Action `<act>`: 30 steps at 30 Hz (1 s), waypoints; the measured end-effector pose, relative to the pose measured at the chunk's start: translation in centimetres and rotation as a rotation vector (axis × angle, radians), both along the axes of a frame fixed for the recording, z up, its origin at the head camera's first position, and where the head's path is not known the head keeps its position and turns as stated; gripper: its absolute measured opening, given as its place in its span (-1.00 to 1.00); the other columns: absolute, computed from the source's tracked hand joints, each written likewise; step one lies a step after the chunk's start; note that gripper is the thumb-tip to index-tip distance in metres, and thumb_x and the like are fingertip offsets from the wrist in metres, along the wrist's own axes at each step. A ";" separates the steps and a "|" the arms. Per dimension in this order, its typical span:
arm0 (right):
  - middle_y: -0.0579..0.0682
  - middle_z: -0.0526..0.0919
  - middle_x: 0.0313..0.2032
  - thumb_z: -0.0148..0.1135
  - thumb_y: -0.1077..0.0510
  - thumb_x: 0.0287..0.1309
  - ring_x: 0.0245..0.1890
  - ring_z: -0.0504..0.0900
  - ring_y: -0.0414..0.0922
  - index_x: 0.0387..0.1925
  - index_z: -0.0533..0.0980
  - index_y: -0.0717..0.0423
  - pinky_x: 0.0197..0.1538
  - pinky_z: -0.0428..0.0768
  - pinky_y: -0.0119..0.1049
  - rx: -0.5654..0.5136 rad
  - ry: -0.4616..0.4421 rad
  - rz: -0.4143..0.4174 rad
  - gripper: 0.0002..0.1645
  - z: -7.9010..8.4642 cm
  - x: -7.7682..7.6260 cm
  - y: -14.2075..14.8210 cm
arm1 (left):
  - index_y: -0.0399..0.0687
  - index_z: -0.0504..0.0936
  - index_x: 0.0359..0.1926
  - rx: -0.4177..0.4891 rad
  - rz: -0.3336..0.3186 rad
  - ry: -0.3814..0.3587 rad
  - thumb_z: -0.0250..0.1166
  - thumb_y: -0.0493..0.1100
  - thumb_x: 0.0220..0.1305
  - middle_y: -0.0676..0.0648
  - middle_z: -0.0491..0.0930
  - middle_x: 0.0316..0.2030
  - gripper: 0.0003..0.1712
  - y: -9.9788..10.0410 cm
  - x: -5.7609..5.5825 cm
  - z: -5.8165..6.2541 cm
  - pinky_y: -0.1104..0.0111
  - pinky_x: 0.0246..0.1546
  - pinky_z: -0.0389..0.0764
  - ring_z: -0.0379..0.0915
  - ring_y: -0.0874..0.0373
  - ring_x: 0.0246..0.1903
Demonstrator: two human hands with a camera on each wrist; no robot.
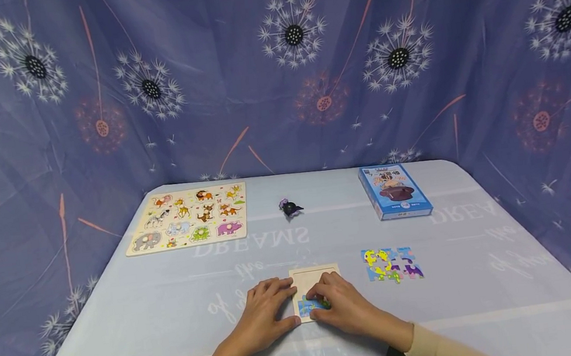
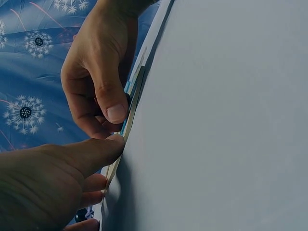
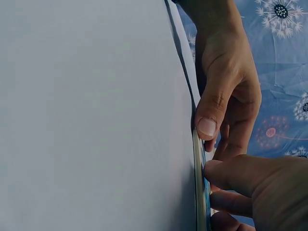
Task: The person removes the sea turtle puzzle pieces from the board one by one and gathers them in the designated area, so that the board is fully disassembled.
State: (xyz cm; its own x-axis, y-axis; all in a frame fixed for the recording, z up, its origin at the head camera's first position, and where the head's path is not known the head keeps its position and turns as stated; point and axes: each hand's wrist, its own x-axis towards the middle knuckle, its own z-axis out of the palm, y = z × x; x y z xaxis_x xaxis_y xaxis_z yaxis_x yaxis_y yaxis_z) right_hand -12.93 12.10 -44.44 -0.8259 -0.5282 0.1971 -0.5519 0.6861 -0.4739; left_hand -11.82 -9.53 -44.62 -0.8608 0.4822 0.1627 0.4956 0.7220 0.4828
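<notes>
A small wooden puzzle tray lies on the table between the two hands, with blue puzzle pieces in its lower part. My left hand holds the tray by its left edge, thumb at the lower corner and fingers further up. Over the tray's lower right, my right hand pinches a puzzle piece between thumb and curled fingers; the hand hides most of that piece. In the left wrist view, the thumb of the right hand is right at the tray's edge.
Loose puzzle pieces lie grouped right of the tray. Behind stand an animal peg board at left, a small black-and-purple object and a blue box at right. A patterned curtain hangs behind the table.
</notes>
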 end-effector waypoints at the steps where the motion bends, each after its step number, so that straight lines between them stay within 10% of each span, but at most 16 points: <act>1: -0.19 0.39 -0.43 0.43 0.03 -0.09 -0.35 0.26 -0.33 -0.27 0.62 -0.02 -0.31 0.28 -0.49 0.000 0.005 0.000 -0.72 0.0 0.0 0.0 | -0.06 0.52 0.15 -0.004 0.001 0.002 0.35 0.11 0.07 -0.03 0.38 0.27 -0.35 0.0 0.0 0.0 -0.10 0.17 0.17 0.19 -0.08 0.27; 30: -0.21 0.39 -0.43 0.45 0.01 -0.12 -0.35 0.25 -0.30 -0.29 0.60 -0.02 -0.31 0.26 -0.49 0.036 -0.016 -0.031 -0.69 0.2 0.1 -0.4 | -0.08 0.54 0.12 0.016 -0.006 0.042 0.38 0.05 0.05 -0.05 0.41 0.24 -0.38 0.0 -0.1 -0.2 -0.12 0.15 0.19 0.22 -0.10 0.24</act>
